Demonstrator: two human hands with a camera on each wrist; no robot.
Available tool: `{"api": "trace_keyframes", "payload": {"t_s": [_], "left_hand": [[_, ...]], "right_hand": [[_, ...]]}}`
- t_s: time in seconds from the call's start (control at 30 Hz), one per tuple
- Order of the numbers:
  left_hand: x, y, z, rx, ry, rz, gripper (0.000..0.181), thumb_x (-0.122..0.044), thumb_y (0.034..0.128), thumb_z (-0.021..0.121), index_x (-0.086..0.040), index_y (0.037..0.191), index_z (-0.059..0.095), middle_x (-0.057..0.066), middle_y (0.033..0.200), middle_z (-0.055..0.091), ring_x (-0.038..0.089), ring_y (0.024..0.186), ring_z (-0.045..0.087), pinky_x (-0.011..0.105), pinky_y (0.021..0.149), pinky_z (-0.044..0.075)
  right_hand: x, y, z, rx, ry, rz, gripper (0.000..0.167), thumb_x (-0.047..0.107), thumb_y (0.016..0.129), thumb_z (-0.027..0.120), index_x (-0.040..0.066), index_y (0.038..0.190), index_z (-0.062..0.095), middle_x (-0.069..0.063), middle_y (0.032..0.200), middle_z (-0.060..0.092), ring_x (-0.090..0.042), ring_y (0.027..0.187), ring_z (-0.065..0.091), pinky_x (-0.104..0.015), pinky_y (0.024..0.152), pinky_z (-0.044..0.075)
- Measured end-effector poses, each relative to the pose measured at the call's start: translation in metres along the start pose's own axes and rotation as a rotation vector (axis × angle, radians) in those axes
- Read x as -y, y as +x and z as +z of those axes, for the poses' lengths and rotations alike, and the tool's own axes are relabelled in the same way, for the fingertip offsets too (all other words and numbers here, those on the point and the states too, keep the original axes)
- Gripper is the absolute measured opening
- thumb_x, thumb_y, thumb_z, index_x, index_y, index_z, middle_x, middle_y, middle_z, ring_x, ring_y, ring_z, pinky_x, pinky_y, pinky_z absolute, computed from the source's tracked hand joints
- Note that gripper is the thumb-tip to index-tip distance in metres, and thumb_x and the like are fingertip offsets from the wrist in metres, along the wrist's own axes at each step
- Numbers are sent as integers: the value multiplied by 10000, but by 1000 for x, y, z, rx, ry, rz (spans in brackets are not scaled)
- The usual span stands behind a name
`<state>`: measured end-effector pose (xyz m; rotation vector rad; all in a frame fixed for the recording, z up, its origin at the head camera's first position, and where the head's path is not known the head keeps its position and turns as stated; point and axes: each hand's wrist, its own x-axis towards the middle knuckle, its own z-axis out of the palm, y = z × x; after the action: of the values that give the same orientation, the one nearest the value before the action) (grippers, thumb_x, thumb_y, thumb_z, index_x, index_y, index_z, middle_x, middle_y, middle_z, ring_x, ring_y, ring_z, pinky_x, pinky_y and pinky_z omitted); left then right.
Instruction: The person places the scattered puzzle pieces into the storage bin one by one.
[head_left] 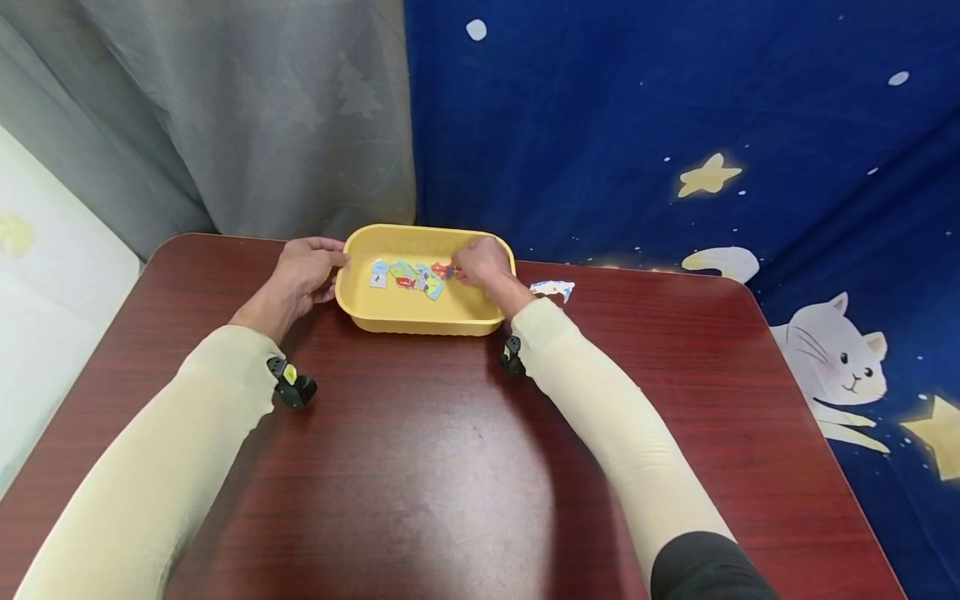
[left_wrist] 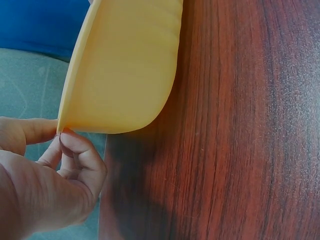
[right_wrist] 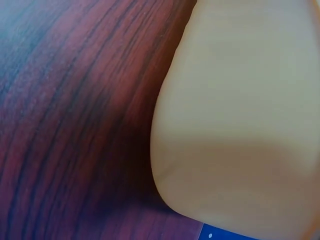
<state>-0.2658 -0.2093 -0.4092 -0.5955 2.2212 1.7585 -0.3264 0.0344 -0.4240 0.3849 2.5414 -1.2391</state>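
Note:
A yellow plastic bin sits near the far edge of the table. My left hand pinches its left rim; in the left wrist view, thumb and fingers of that hand meet at the rim of the bin. Reaching inside at the right end, my right hand has curled fingers and pinches a small red piece. Several colourful flat puzzle-like pieces lie on the bin floor, with a pale blue-and-white piece at their left. The right wrist view shows only the bin's outer wall, not the hand.
To the right of the bin, a torn white and blue wrapper-like scrap lies on the dark red wooden table, partly behind my right forearm. Grey and blue curtains hang behind the table's far edge.

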Motion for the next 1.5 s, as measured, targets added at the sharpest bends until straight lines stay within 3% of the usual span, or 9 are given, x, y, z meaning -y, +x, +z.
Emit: {"api": "trace_keyframes", "payload": {"t_s": [0.1, 0.2, 0.3, 0.43, 0.57, 0.83, 1.23, 1.5], "left_hand": [[-1, 1, 0, -1, 5, -4, 365, -223, 985, 556, -103, 1325, 497, 36, 880, 543, 92, 563, 525, 209, 522, 492], [-2, 1, 0, -3, 10, -7, 365, -226, 985, 556, -108, 1325, 499, 40, 893, 539, 95, 567, 524, 209, 524, 491], [-2, 1, -1, -5, 10, -9, 364, -227, 986, 554, -111, 1326, 498, 34, 887, 536, 96, 568, 520, 207, 523, 487], [-3, 2, -1, -6, 9, -9, 364, -233, 989, 552, -111, 1327, 497, 27, 884, 537, 96, 568, 521, 203, 523, 486], [-4, 2, -1, -8, 15, -8, 362, -235, 991, 550, -112, 1327, 500, 24, 889, 536, 95, 574, 527, 203, 526, 488], [-4, 2, -1, -9, 32, -13, 371, -240, 993, 544, -112, 1338, 496, 48, 935, 527, 105, 587, 533, 209, 532, 487], [-3, 0, 0, 2, 27, -19, 395, -240, 992, 547, -107, 1357, 481, 72, 977, 526, 113, 598, 539, 211, 535, 492], [-2, -2, 0, 4, 33, -19, 399, -237, 992, 540, -103, 1363, 478, 59, 958, 534, 97, 579, 532, 212, 533, 488]], "right_hand": [[2, -1, -2, -4, -42, -16, 204, 168, 913, 642, 68, 735, 638, -78, 765, 685, -211, 728, 703, -253, 629, 555], [5, -3, -6, -24, -109, -49, 298, 206, 913, 639, 100, 642, 577, -23, 642, 603, -172, 603, 628, -207, 497, 454], [8, -6, -12, -44, -97, -78, 295, 193, 889, 647, 95, 621, 573, -19, 605, 592, -174, 575, 609, -197, 457, 404], [15, -10, -23, -28, 52, -103, 130, 128, 873, 659, 21, 820, 711, -78, 741, 690, -214, 730, 703, -213, 578, 537], [20, -12, -39, 18, 167, -114, 189, 86, 892, 636, -3, 1030, 729, -128, 907, 722, -197, 814, 710, -245, 695, 575], [17, -10, -73, 63, 309, -96, 248, 119, 953, 585, 26, 1164, 675, -121, 1056, 703, -208, 922, 709, -263, 786, 567], [-11, -15, -108, 42, 302, -137, 275, 148, 947, 586, -7, 1163, 654, -149, 1022, 688, -269, 920, 701, -328, 831, 565], [-36, -27, -120, 67, 293, -138, 314, 147, 959, 586, -45, 1205, 629, -194, 1075, 671, -201, 820, 700, -285, 773, 572]]}}
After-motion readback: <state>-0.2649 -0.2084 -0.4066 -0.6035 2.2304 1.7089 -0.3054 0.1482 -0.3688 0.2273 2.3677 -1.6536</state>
